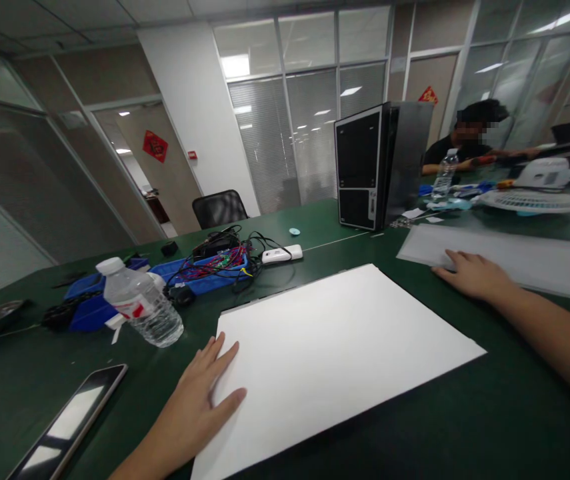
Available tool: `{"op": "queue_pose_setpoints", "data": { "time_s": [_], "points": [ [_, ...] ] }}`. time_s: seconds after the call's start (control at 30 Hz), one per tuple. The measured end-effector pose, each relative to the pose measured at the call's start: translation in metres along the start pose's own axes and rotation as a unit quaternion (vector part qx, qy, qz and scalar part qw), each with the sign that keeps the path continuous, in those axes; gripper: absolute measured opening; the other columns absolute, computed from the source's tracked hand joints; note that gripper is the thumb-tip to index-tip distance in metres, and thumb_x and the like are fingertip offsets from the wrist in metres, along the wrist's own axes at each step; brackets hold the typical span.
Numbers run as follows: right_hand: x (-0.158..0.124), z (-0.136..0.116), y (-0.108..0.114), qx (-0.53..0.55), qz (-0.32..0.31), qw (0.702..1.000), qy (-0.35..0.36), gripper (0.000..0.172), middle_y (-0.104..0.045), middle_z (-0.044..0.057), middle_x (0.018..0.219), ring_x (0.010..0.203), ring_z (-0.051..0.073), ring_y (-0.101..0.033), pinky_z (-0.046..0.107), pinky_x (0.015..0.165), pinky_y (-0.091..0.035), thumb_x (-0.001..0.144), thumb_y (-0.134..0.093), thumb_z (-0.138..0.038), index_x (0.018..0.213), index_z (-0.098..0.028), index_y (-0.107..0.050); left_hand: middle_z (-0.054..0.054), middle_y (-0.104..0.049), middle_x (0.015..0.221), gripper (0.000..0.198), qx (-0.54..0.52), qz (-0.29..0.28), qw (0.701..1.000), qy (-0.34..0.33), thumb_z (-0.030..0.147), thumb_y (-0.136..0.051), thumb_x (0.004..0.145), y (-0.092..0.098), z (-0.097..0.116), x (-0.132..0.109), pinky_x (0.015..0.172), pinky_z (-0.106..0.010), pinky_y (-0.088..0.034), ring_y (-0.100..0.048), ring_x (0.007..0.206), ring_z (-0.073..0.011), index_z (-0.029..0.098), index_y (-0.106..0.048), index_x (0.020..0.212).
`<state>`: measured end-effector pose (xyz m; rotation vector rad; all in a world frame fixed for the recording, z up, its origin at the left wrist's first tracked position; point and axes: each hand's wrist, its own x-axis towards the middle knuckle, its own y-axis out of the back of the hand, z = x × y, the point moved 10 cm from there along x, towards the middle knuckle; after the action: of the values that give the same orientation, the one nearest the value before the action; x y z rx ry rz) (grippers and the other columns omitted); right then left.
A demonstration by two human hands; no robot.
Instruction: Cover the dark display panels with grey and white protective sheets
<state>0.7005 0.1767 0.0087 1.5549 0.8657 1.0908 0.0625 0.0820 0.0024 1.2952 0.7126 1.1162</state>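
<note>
At the frame's lower centre, the left hand (199, 393) lies flat on a large white rectangular sheet (335, 353); the right hand (469, 273) rests at right on the dark green table (465, 427).

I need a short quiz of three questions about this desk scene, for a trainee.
1. True or false: the left hand rests on the edge of the big white sheet.
2. The right hand touches: A) a second white sheet; B) a keyboard; C) a cup.
3. Which flat dark device lies left of the left hand?
Key: 1 true; 2 A; 3 the phone.
</note>
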Motion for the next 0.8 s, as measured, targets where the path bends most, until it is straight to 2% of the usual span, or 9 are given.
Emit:
{"op": "queue_pose_setpoints", "data": {
  "time_s": [0.07, 0.13, 0.17, 0.27, 0.33, 0.4, 0.53, 0.67, 0.8],
  "points": [
    [0.0, 0.01, -0.006, -0.006, -0.002, 0.999, -0.035, 0.081, -0.051, 0.034, 0.15, 0.129, 0.049, -0.053, 0.062, 0.099, -0.044, 0.101, -0.033, -0.063, 0.159, -0.006, -0.039, -0.013, -0.031, 0.17, 0.07, -0.001, -0.004, 1.0, -0.002, 0.059, -0.057, 0.097, 0.0, 0.001, 0.0, 0.123, -0.065, -0.029, -0.032, 0.156, -0.0384, 0.026, -0.048, 0.158],
    [0.0, 0.007, -0.009, -0.012, -0.003, 0.999, -0.034, 0.08, -0.052, 0.034, 0.149, 0.125, 0.049, -0.056, 0.061, 0.093, -0.046, 0.102, -0.032, -0.062, 0.162, -0.009, -0.034, -0.013, -0.031, 0.17, 0.07, -0.005, -0.006, 1.0, -0.001, 0.059, -0.057, 0.097, 0.001, 0.002, 0.0, 0.123, -0.065, -0.028, -0.031, 0.156, -0.0384, 0.024, -0.049, 0.158],
    [0.0, 0.004, -0.01, -0.014, -0.005, 1.0, -0.023, 0.076, -0.054, 0.033, 0.148, 0.125, 0.048, -0.056, 0.059, 0.092, -0.046, 0.103, -0.033, -0.059, 0.162, -0.011, -0.036, -0.014, -0.031, 0.17, 0.07, -0.007, -0.005, 1.0, 0.003, 0.059, -0.056, 0.098, 0.002, 0.002, 0.0, 0.123, -0.065, -0.028, -0.031, 0.156, -0.0386, 0.023, -0.05, 0.157],
    [0.0, -0.006, -0.01, -0.015, -0.021, 1.0, 0.017, 0.056, -0.062, 0.027, 0.142, 0.124, 0.043, -0.058, 0.054, 0.095, -0.046, 0.103, -0.036, -0.039, 0.149, -0.017, -0.058, -0.013, -0.034, 0.169, 0.066, -0.02, -0.001, 1.0, 0.01, 0.056, -0.055, 0.099, 0.003, 0.001, 0.0, 0.123, -0.065, -0.028, -0.032, 0.156, -0.0378, 0.023, -0.053, 0.155],
    [0.0, -0.008, -0.009, -0.01, -0.025, 0.999, 0.027, 0.052, -0.065, 0.024, 0.139, 0.121, 0.039, -0.061, 0.051, 0.097, -0.045, 0.102, -0.035, -0.032, 0.142, -0.019, -0.065, -0.013, -0.036, 0.168, 0.063, -0.027, 0.006, 1.0, 0.009, 0.055, -0.055, 0.099, 0.005, 0.001, 0.0, 0.124, -0.063, -0.028, -0.034, 0.156, -0.0368, 0.024, -0.055, 0.154],
    [0.001, -0.006, -0.008, -0.008, -0.019, 1.0, 0.018, 0.055, -0.064, 0.025, 0.14, 0.122, 0.041, -0.06, 0.054, 0.098, -0.045, 0.104, -0.034, -0.041, 0.145, -0.018, -0.063, -0.012, -0.038, 0.168, 0.06, -0.033, 0.015, 0.999, 0.006, 0.053, -0.056, 0.099, 0.006, 0.002, 0.0, 0.124, -0.062, -0.03, -0.035, 0.155, -0.0362, 0.025, -0.057, 0.152],
    [0.004, -0.003, -0.017, -0.002, -0.017, 1.0, 0.005, 0.077, -0.054, 0.026, 0.151, 0.131, 0.047, -0.054, 0.061, 0.101, -0.043, 0.1, -0.034, -0.069, 0.152, -0.016, -0.055, -0.01, -0.041, 0.167, 0.056, -0.041, 0.023, 0.999, 0.006, 0.052, -0.057, 0.099, 0.006, 0.001, 0.0, 0.124, -0.062, -0.031, -0.036, 0.155, -0.036, 0.027, -0.06, 0.15],
    [0.008, -0.009, -0.026, 0.003, -0.032, 0.999, 0.033, 0.071, -0.057, 0.024, 0.149, 0.129, 0.041, -0.056, 0.054, 0.105, -0.044, 0.101, -0.042, -0.065, 0.151, -0.018, -0.056, -0.01, -0.043, 0.165, 0.055, -0.046, 0.022, 0.999, 0.007, 0.051, -0.054, 0.1, 0.006, 0.0, 0.001, 0.123, -0.063, -0.031, -0.037, 0.154, -0.0356, 0.026, -0.062, 0.148],
    [0.009, -0.013, -0.027, -0.003, -0.038, 0.998, 0.054, 0.058, -0.06, 0.024, 0.143, 0.125, 0.038, -0.057, 0.051, 0.106, -0.043, 0.104, -0.043, -0.051, 0.149, -0.016, -0.058, -0.01, -0.047, 0.163, 0.05, -0.05, 0.023, 0.998, 0.005, 0.048, -0.053, 0.101, 0.008, 0.001, 0.001, 0.122, -0.063, -0.034, -0.04, 0.153, -0.0351, 0.026, -0.065, 0.145]
  ]
}}
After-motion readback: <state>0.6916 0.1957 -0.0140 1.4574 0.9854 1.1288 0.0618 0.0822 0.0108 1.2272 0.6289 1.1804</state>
